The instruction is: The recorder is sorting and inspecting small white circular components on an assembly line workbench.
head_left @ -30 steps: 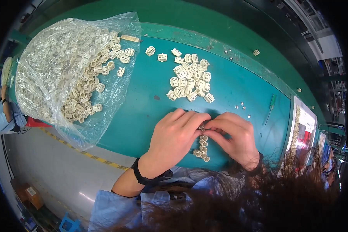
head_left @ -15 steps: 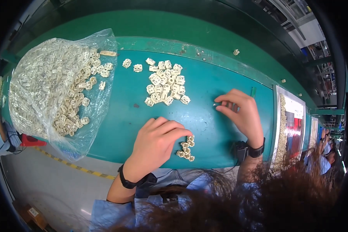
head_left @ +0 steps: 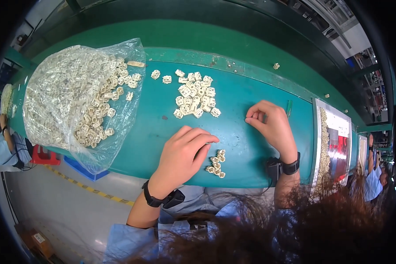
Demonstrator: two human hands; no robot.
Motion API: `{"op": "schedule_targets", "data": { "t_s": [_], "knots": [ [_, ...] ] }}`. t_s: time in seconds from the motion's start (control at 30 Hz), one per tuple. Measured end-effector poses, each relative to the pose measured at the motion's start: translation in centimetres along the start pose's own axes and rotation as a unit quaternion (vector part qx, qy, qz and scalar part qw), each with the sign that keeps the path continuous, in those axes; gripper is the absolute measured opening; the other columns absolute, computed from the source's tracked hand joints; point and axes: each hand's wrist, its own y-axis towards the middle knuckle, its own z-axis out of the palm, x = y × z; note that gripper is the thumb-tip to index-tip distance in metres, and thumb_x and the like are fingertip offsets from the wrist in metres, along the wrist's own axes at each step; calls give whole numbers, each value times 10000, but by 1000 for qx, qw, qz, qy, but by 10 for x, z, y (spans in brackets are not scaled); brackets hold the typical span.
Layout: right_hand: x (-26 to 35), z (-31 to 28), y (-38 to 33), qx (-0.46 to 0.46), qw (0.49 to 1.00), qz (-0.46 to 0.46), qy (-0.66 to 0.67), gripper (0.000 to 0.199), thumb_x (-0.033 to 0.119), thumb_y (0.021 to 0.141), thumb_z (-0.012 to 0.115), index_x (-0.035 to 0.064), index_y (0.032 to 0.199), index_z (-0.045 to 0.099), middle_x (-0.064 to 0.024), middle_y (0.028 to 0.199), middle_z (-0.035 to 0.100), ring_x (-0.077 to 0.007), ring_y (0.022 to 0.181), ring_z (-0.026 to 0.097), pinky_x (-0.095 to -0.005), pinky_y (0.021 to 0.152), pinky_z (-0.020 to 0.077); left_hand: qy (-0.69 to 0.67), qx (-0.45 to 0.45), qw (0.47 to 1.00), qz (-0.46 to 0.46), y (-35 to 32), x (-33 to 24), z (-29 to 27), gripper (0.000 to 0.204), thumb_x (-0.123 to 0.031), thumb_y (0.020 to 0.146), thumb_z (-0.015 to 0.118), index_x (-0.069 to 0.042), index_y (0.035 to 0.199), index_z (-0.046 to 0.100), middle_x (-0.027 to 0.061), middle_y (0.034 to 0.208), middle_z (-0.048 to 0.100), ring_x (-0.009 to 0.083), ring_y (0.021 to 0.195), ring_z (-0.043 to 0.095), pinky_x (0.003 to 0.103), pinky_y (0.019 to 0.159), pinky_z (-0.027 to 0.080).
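Your left hand (head_left: 182,156): fingers flat, loosely open, just left of small cluster of cream plastic pieces (head_left: 216,163) on counter (head_left: 154,127). Right hand (head_left: 273,125): fingers curled, pinching something; contents unclear. Keep cluster compact; loose pile (head_left: 193,94) beyond fingers.

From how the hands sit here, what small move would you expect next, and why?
Probably the right hand brings its pinch back to the small cluster beside the left hand. Its fingertips are closed, contents unclear, and it sits apart from the cluster.
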Motion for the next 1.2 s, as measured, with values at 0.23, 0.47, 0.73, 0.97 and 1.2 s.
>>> {"op": "schedule_targets", "data": {
  "t_s": [0.23, 0.47, 0.73, 0.97, 1.2],
  "knots": [
    [6, -2, -8, 22, 999, -26, 37, 127, -20, 873, 861, -10, 969, 777, -71, 892, 747, -161, 763, 712, -318, 637, 536, 54, -76, 996, -10, -1, 3, 1, 278, 3, 950, 788, -123, 1196, 813, 47, 1254, 756, 316, 1169, 671, 431, 968, 590],
    [13, -5, -14, 51, 997, -15, 57, 117, -26, 885, 852, -14, 963, 766, -79, 926, 777, -165, 758, 726, -318, 623, 555, 118, -160, 977, -72, 7, -6, 4, 408, -21, 960, 788, -142, 1349, 785, 55, 1454, 685, 325, 1328, 590, 454, 1118, 507],
    [9, -1, -18, 62, 995, -73, 19, 171, -28, 880, 863, 14, 1039, 819, -83, 938, 768, -174, 761, 711, -323, 656, 563, 116, -171, 973, -108, 2, 4, 5, 429, 48, 942, 790, -148, 1323, 806, 52, 1336, 705, 308, 1236, 615, 411, 1003, 554],
    [12, -12, -18, 60, 996, -64, 32, 287, 15, 801, 950, 34, 1066, 841, -93, 942, 754, -207, 761, 702, -346, 687, 571, 151, -191, 965, -101, 2, 1, 2, 354, 18, 931, 842, -153, 1242, 848, 39, 1200, 724, 288, 1128, 636, 388, 929, 550],
    [15, 4, -23, 43, 997, -50, -26, 239, 28, 842, 921, 38, 1066, 837, -99, 908, 743, -220, 747, 711, -367, 692, 576, 157, -190, 962, -114, 0, 4, 5, 300, -20, 969, 825, -150, 1240, 849, 32, 1187, 715, 293, 1081, 615, 418, 936, 551]
  ]
}}
